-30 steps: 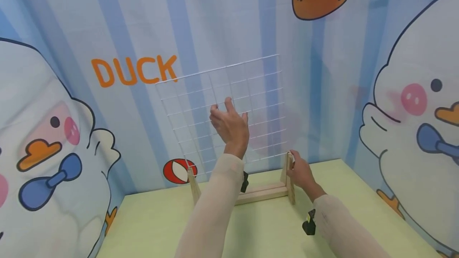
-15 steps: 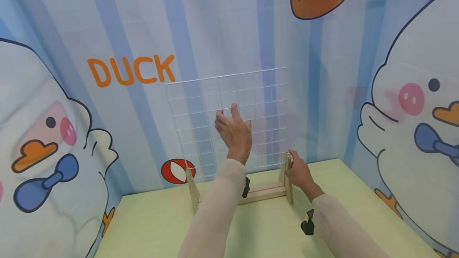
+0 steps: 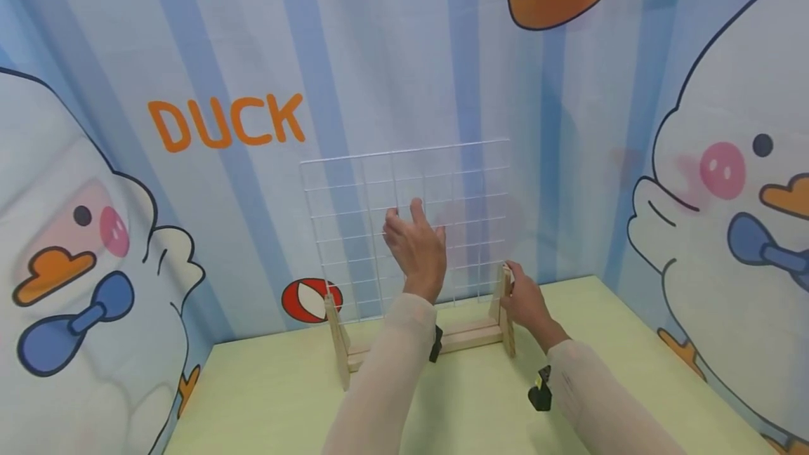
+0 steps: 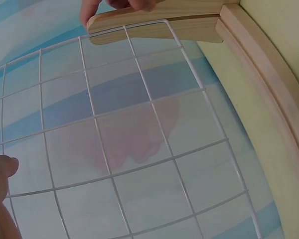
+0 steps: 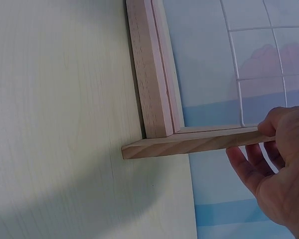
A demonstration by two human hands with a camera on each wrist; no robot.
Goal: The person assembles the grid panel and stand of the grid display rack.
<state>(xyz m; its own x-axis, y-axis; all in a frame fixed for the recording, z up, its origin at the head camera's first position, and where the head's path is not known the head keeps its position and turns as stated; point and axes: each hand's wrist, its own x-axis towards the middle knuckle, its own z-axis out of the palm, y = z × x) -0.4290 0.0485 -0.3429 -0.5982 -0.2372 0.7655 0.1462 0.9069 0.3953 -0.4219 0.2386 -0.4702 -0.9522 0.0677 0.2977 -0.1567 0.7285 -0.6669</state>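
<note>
A white wire grid panel [image 3: 392,152] stands within a wooden stand [image 3: 472,338]. My left hand [image 3: 417,255] holds the panel near its middle, fingers bent at the wires; in the left wrist view only its thumb [image 4: 4,167] shows at the left edge. My right hand [image 3: 528,300] pinches the top of the stand's right upright [image 5: 189,145], thumb on one side and fingers on the other. The panel's lower right corner lies beside that upright. At the left upright [image 3: 337,339], the lower left corner sits near the top. My left forearm hides part of the crossbar.
The stand rests on a pale yellow-green table [image 3: 265,385]. Behind it hangs a striped blue curtain [image 3: 404,55] printed with ducks, and it also covers both sides. A small black device [image 3: 541,390] is at the right wrist.
My left hand and the wire grid panel have moved down and a little right. The panel's top edge is now more level. My right hand stays on the right upright.
</note>
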